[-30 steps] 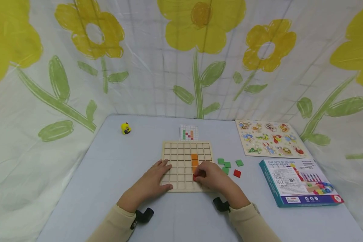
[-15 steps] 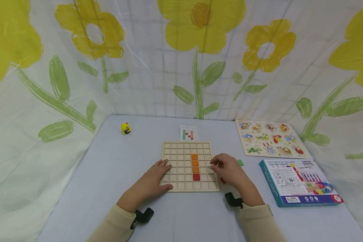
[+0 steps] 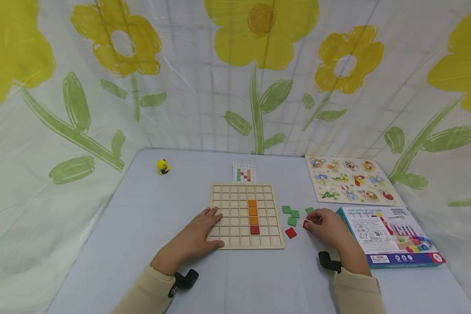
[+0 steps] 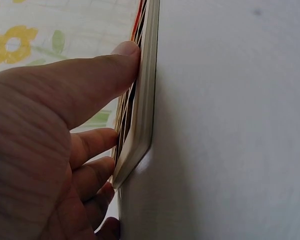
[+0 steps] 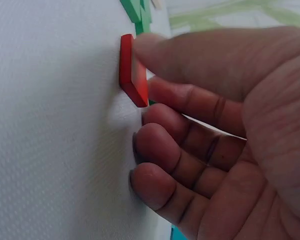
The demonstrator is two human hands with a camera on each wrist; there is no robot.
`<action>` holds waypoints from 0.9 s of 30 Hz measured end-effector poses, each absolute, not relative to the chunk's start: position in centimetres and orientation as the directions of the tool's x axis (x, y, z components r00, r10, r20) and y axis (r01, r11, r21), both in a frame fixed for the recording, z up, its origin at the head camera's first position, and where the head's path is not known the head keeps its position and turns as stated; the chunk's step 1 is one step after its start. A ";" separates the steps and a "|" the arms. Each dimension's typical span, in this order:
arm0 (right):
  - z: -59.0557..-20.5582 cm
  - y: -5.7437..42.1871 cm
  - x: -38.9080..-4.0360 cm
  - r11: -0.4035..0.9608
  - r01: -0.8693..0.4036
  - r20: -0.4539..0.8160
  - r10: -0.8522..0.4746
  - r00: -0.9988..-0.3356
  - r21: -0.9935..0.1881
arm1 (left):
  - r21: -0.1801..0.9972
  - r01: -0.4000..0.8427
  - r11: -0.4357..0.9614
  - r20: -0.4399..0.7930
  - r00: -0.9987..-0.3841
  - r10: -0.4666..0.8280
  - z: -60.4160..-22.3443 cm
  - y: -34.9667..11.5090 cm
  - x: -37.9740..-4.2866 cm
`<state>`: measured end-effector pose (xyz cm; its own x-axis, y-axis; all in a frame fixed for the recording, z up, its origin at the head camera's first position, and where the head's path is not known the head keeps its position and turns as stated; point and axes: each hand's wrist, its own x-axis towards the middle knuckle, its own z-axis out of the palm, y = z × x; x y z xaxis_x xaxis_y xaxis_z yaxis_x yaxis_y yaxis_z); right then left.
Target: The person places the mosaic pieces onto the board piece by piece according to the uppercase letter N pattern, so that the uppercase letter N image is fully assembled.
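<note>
A wooden grid board (image 3: 230, 244) lies in the middle of the table. One of its columns bears several orange tiles (image 3: 253, 211) with a red tile (image 3: 255, 230) below them. My left hand (image 3: 196, 233) rests spread on the board's left side; in the left wrist view its thumb (image 4: 90, 82) lies along the board's edge. Right of the board, my right hand (image 3: 329, 226) pinches another red tile (image 5: 132, 72) between thumb and index finger, low over the table. Its other fingers are loosely bent. A loose red tile (image 3: 291, 233) and several green tiles (image 3: 292, 221) lie nearby.
Behind the board lies a printed pattern card (image 3: 245, 172). An insect picture puzzle (image 3: 353, 181) and a boxed set (image 3: 390, 237) are at the right, the box close beside my right hand. A small yellow toy (image 3: 163, 166) stands at the back left.
My right hand has let go of a red tile in the board's column and moved right, off the board, to another red tile. The left hand has stayed in place.
</note>
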<state>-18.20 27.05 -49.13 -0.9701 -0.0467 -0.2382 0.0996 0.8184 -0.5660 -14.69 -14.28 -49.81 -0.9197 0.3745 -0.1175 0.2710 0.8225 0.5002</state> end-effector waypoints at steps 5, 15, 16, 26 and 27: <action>-49.1 27.1 -18.0 0.817 0.087 -0.236 -0.061 -0.970 -0.570 | 0.497 0.274 0.824 -0.118 -0.919 0.377 -49.9 -14.3 -14.8; -49.2 27.1 -18.2 0.800 0.089 -0.233 -0.065 -0.970 -0.593 | 0.504 0.271 0.820 -0.115 -0.920 0.375 -50.0 -14.3 -14.9; -49.2 27.1 -18.2 0.795 0.090 -0.228 -0.062 -0.972 -0.600 | 0.503 0.271 0.821 -0.115 -0.920 0.375 -50.0 -14.3 -14.9; -47.8 21.7 -18.9 0.692 -0.041 -0.088 -0.150 -0.985 -0.721 | 0.511 0.247 0.823 -0.136 -0.922 0.361 -49.9 -14.2 -14.9; -47.6 20.6 -19.0 0.686 -0.058 -0.085 -0.174 -0.981 -0.725 | 0.510 0.247 0.824 -0.137 -0.923 0.361 -50.0 -14.2 -14.9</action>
<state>-18.96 20.62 -47.62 -0.9811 -0.1736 -0.0851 -0.0585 0.6861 -0.7251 -14.86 -14.21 -49.98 -0.9226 0.3607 -0.1366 0.2466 0.8239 0.5103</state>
